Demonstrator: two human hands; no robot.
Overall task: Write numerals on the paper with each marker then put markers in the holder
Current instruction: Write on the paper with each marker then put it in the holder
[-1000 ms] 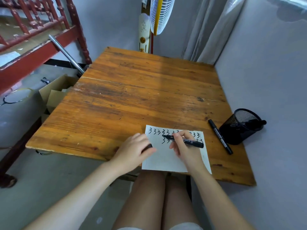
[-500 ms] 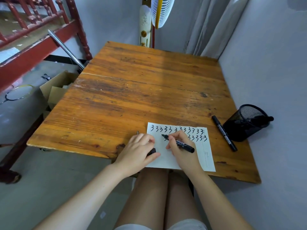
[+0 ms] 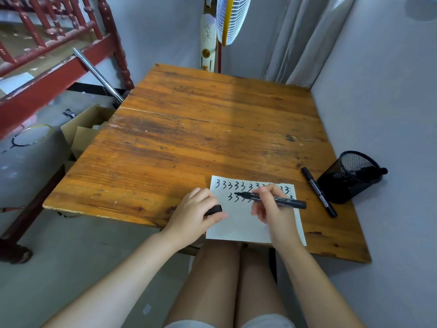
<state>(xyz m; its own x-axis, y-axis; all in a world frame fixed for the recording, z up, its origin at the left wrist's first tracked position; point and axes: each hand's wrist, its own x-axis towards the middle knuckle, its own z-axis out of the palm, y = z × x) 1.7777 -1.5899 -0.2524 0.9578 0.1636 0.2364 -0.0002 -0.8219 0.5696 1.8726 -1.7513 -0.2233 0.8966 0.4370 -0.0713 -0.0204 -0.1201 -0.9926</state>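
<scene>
Landmark: a worn wooden table (image 3: 212,129) with a seam running across its boards.
Fan: a white fan (image 3: 228,17) with a yellow band stood beyond the table's far edge.
Curtain: grey curtains (image 3: 300,39) hung past the table's far right corner.
Red frame: a red wooden railing (image 3: 47,55) rose to the table's left.
Metal tube: a shiny tube (image 3: 97,74) leaned near the table's far left corner.
Cardboard box: an open cardboard box (image 3: 82,131) sat on the floor beside the table's left edge.
Racket: a racket head (image 3: 30,136) lay on the floor farther left of the table.

Right hand (image 3: 274,209) holds marker (image 3: 272,198) on paper (image 3: 238,223); left hand (image 3: 196,214) holds cap (image 3: 214,210).
</scene>
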